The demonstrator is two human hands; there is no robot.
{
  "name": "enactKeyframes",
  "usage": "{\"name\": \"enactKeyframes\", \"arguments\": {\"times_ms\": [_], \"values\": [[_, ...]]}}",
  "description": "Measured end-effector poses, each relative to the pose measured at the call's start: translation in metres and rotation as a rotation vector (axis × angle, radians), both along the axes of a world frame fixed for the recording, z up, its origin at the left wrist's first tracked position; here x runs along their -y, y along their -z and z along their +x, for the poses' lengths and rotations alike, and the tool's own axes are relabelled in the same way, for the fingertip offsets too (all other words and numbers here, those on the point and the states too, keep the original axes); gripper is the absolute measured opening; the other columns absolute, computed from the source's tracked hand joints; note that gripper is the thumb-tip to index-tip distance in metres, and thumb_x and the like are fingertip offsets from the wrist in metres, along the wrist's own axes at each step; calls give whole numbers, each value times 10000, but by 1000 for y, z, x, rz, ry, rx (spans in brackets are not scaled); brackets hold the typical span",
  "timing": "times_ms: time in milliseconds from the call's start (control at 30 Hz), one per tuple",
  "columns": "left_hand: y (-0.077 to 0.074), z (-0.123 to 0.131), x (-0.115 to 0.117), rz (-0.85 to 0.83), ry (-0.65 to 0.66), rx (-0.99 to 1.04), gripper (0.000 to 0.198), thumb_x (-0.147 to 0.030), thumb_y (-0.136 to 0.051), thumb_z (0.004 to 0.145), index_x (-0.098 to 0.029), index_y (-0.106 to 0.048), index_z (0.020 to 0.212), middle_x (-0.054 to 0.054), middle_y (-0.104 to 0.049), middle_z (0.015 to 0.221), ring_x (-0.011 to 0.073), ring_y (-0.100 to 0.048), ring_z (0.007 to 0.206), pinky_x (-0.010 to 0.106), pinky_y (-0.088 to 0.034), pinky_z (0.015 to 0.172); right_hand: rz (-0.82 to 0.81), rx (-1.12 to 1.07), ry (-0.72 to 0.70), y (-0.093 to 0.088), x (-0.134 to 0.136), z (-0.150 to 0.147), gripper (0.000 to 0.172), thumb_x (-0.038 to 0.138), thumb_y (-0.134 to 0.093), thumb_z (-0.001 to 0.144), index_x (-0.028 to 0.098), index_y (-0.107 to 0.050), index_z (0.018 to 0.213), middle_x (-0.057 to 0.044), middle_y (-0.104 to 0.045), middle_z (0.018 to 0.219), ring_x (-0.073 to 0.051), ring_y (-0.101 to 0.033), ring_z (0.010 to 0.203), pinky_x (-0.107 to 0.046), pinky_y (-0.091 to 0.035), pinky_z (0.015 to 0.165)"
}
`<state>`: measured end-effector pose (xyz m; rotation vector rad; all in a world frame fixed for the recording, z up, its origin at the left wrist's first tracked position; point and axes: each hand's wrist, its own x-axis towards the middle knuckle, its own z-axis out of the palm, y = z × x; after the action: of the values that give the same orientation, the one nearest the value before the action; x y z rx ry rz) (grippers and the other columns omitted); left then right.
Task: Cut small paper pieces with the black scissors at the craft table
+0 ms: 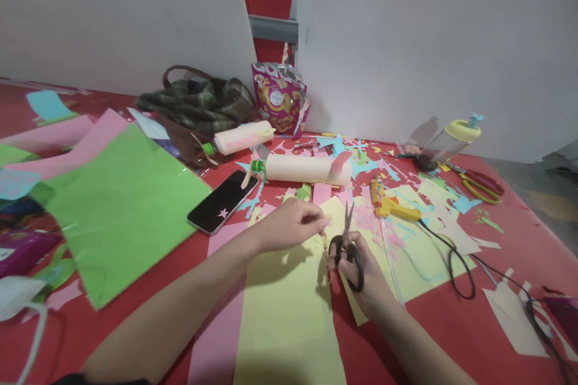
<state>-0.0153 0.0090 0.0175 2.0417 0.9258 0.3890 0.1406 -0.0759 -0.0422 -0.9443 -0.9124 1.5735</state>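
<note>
My right hand (368,280) has its fingers in the handles of black-handled scissors (347,249), whose blades point up and away from me. Just left of the blades, my left hand (295,224) pinches a small pink paper piece (327,222). Both hands are above a long yellow paper sheet (289,319), which overlaps a pink sheet (217,307). Beyond them lies a paper-wrapped bottle (307,169) with a green neck. A black phone (223,201) with a small pink star on it rests left of my left hand.
To the right are a yellow glue gun (392,204) with a black cord, a tilted clear container (445,144) and red-and-yellow pliers (481,185). Green paper (130,210) lies left. A snack bag (280,98), plaid cloth (198,102) and second wrapped bottle (244,136) sit behind, among paper scraps.
</note>
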Motion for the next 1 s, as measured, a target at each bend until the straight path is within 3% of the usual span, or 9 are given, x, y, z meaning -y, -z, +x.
{"name": "enactKeyframes", "arguments": {"times_ms": [133,367,700,1000], "values": [[-3,-5,-4,5,-69,20,295,-328,-369,772,-135,-430,558,-45,-344,511,61,-322,493,178,-236,463,35,-8,-123,-2,1,0,330,414,-608,649,240,-370,798,-1,-440,819,-131,-440,726,-257,-359,641],[-2,-5,-4,57,-44,-25,332,-353,-376,769,-136,-387,517,-47,-289,495,57,-285,474,182,-208,447,65,54,-255,-6,4,1,387,507,-562,635,249,-375,854,-21,-408,848,-161,-390,798,-283,-323,710],[-3,-4,0,40,83,-59,301,-314,-359,777,-129,-496,581,-28,-428,514,63,-358,485,178,-268,485,73,77,-273,-4,4,4,410,535,-543,630,246,-383,872,-35,-400,854,-192,-395,840,-315,-323,732],[-1,-5,-1,61,104,-47,291,-288,-358,771,-126,-509,582,-24,-421,503,63,-351,477,176,-264,478,68,53,-279,-4,5,3,399,523,-552,631,236,-387,852,-37,-415,845,-183,-396,812,-317,-323,735]]}}
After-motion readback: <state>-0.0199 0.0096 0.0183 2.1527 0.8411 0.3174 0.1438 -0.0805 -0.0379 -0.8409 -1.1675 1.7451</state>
